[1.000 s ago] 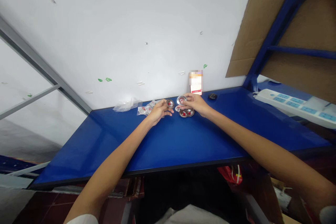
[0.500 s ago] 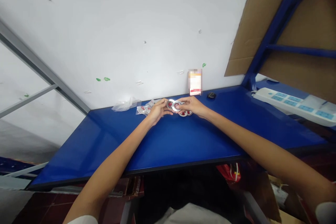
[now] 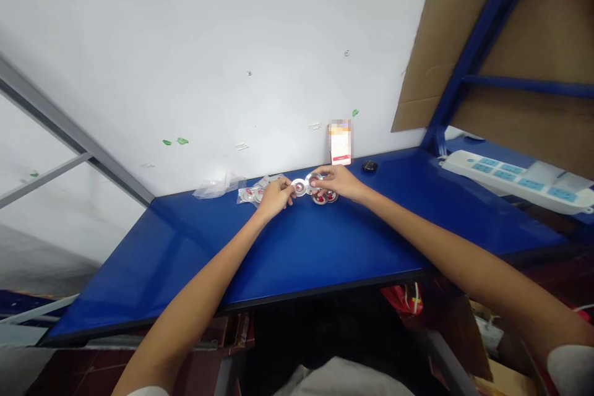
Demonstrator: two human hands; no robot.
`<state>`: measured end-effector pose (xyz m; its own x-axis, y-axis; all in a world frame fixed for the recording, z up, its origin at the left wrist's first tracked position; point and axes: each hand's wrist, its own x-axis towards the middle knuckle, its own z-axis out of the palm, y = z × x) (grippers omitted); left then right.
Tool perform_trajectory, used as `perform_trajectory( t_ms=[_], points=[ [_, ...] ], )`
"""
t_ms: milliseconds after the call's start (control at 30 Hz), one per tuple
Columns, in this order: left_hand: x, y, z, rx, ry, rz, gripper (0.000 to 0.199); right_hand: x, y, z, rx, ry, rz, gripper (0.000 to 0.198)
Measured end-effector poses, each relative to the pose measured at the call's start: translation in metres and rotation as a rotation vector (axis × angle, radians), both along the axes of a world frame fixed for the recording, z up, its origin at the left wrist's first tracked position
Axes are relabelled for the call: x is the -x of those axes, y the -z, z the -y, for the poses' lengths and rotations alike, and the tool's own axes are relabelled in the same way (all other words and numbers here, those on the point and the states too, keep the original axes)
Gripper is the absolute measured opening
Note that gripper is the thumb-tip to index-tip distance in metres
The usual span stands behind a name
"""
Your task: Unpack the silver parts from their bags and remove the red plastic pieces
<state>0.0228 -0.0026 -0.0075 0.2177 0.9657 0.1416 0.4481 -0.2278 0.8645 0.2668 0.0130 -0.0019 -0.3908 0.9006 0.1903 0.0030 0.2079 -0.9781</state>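
My left hand (image 3: pixel 277 195) pinches the edge of a round silver disc with a red centre (image 3: pixel 299 187), above the blue table. Just to its right, my right hand (image 3: pixel 342 181) has its fingers closed on a second silver disc (image 3: pixel 312 178), partly hidden by the fingers. The two discs are side by side; whether they touch, I cannot tell. Below my right hand lie more silver discs with red centres (image 3: pixel 320 198). Left of my left hand, similar discs in clear plastic bags (image 3: pixel 251 194) rest on the table.
Crumpled clear plastic (image 3: pixel 217 185) lies at the back left of the blue table (image 3: pixel 297 247). A small card or box (image 3: pixel 341 147) stands against the white wall. A small black object (image 3: pixel 370 166) and a white power strip (image 3: pixel 515 179) are to the right.
The two discs, overlapping before, have come apart sideways, and the left one now shows more fully. My right hand's disc has risen slightly. The camera view has shifted a little.
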Motion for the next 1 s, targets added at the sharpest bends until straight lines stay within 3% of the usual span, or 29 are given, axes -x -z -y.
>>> perform_trajectory(
  t_ms=[133,300,467,667,800,1000],
  points=[
    [-0.003,-0.001,0.003,-0.049,-0.067,-0.281,0.016,-0.005,-0.003,-0.003,-0.061,0.098,0.036,0.033],
    [-0.011,-0.005,0.011,-0.009,-0.019,-0.26,0.012,-0.012,-0.001,-0.01,-0.157,0.133,0.099,0.025],
    [-0.013,-0.001,0.013,-0.214,-0.047,-0.36,0.016,-0.019,0.005,-0.019,-0.241,0.19,0.234,0.024],
    [-0.015,0.005,0.013,-0.238,0.009,-0.301,0.017,-0.023,0.002,-0.024,-0.45,0.185,0.439,0.028],
    [-0.011,-0.001,0.017,-0.328,-0.014,-0.384,0.016,-0.018,-0.007,-0.037,-0.403,0.171,0.514,0.029],
    [-0.002,-0.008,0.017,-0.347,-0.05,-0.472,0.016,-0.013,-0.019,-0.065,-0.161,0.023,0.513,0.03]
  ],
)
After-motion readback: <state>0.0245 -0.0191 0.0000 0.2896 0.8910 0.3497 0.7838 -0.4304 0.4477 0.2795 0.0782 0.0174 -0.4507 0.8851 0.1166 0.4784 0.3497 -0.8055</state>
